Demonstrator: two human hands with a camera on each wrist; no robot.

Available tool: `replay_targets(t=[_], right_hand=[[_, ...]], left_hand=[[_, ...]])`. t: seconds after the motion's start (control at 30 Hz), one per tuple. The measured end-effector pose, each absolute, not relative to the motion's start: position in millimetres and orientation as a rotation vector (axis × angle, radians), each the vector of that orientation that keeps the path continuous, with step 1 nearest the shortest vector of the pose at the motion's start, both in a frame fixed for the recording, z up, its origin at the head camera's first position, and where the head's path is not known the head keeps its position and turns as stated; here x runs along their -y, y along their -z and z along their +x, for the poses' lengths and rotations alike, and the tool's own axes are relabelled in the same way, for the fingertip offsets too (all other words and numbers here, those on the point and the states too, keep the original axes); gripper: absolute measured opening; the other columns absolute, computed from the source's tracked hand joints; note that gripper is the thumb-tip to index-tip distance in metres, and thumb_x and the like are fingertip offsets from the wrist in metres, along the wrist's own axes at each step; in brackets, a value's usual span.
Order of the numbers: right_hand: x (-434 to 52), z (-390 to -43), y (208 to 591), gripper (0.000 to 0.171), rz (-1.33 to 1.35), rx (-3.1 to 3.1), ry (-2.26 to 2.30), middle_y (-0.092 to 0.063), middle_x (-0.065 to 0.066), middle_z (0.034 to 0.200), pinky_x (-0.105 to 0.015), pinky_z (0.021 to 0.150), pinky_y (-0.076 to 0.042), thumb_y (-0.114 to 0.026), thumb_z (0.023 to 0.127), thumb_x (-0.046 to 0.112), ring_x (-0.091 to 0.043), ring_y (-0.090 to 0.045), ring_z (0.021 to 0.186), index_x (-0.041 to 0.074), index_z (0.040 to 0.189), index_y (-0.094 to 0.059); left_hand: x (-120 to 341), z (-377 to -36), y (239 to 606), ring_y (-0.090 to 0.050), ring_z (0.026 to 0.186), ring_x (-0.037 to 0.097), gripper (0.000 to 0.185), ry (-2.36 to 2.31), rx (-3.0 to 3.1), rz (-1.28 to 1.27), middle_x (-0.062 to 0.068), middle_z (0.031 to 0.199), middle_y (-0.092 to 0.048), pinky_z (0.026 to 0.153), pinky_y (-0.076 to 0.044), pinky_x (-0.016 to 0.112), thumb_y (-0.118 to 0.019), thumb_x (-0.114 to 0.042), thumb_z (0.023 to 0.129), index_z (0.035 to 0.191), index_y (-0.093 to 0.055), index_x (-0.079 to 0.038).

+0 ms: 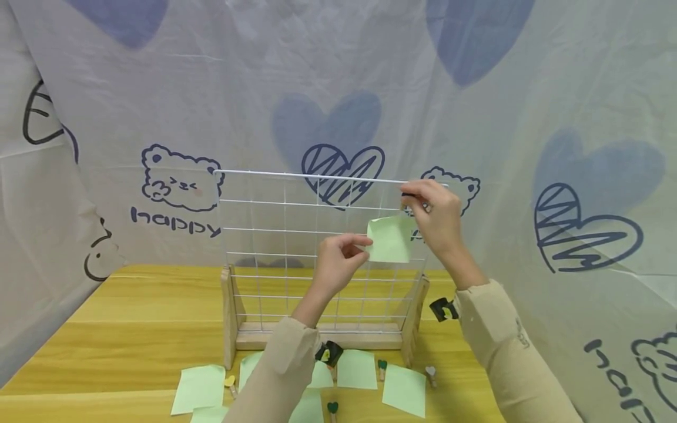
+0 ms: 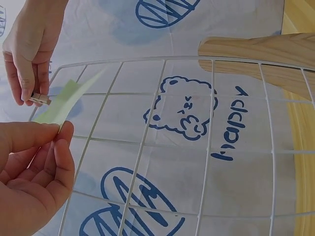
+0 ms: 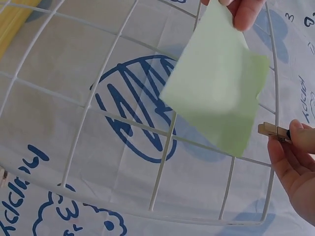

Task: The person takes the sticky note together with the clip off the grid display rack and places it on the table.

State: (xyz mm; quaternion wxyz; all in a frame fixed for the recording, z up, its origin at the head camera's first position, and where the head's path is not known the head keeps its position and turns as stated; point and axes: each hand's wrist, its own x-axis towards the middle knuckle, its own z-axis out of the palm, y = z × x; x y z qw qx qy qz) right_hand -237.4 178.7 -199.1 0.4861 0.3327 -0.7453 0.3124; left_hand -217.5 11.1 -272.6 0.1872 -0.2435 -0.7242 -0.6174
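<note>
My left hand (image 1: 338, 261) pinches the left edge of a pale green square paper note (image 1: 390, 241) between thumb and fingers. The note stands in front of the upper right part of a white wire grid (image 1: 275, 254). Between the thumb and fingers of my right hand (image 1: 436, 214) is a small wooden clothespin (image 3: 268, 129). It lies just past the note's edge, apart from the paper, near the grid's right side wire. In the left wrist view the note (image 2: 61, 103) looks slightly bent, seen nearly edge-on.
A wooden stand (image 1: 319, 341) holds the grid upright on a yellow wood-grain table (image 1: 148, 317). Several green notes (image 1: 404, 389) lie in front, among clothespins with a yellow heart (image 1: 230, 382), green hearts (image 1: 332, 407) and a pale heart (image 1: 431, 371). A printed curtain (image 1: 238, 88) hangs behind.
</note>
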Motion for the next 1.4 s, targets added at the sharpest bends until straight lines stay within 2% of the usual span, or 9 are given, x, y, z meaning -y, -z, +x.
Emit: replay_targets(t=[0.27, 0.5, 0.77, 1.03, 1.4], right_hand=[[-182, -234, 205, 0.014, 0.786, 1.762, -0.869, -0.063, -0.016, 0.082, -0.010, 0.064, -0.044, -0.066, 0.071, -0.013, -0.023, -0.058, 0.067, -0.007, 0.085, -0.066], [-188, -229, 214, 0.009, 0.759, 1.768, -0.963, -0.060, -0.017, 0.082, -0.013, 0.067, -0.046, -0.066, 0.072, -0.012, -0.015, -0.056, 0.071, -0.009, 0.079, -0.061], [-194, -225, 225, 0.010, 0.740, 1.804, -1.023, -0.060, -0.017, 0.081, -0.015, 0.067, -0.047, -0.066, 0.071, -0.013, -0.005, -0.055, 0.073, -0.010, 0.079, -0.062], [-197, -220, 237, 0.011, 0.728, 1.837, -1.060, -0.061, -0.017, 0.084, -0.014, 0.066, -0.047, -0.066, 0.071, -0.013, -0.004, -0.055, 0.073, -0.010, 0.082, -0.063], [-200, -213, 250, 0.015, 0.709, 1.842, -1.158, -0.060, -0.019, 0.084, -0.015, 0.066, -0.047, -0.066, 0.068, -0.017, -0.005, -0.055, 0.073, -0.012, 0.082, -0.061]], left_hand=[[-9, -213, 278, -0.056, 0.064, 0.021, 0.017, 1.812, 2.013, -0.705, 0.017, 0.085, -0.064, 0.052, -0.041, 0.017, -0.061, 0.012, 0.075, 0.091, -0.065, 0.006], [-7, -207, 283, -0.056, 0.065, 0.020, 0.016, 1.829, 2.014, -0.714, 0.015, 0.083, -0.064, 0.056, -0.044, 0.019, -0.061, 0.010, 0.076, 0.091, -0.065, 0.006], [-4, -203, 288, -0.058, 0.068, 0.022, 0.016, 1.832, 2.015, -0.718, 0.015, 0.085, -0.064, 0.059, -0.047, 0.021, -0.061, 0.010, 0.075, 0.090, -0.065, 0.006], [-1, -199, 294, -0.056, 0.066, 0.016, 0.016, 1.835, 2.060, -0.673, 0.013, 0.082, -0.063, 0.058, -0.046, 0.019, -0.062, 0.009, 0.076, 0.091, -0.065, 0.004], [2, -193, 308, -0.057, 0.071, 0.020, 0.017, 1.881, 2.030, -0.658, 0.015, 0.091, -0.063, 0.062, -0.048, 0.019, -0.062, 0.009, 0.077, 0.093, -0.064, 0.005]])
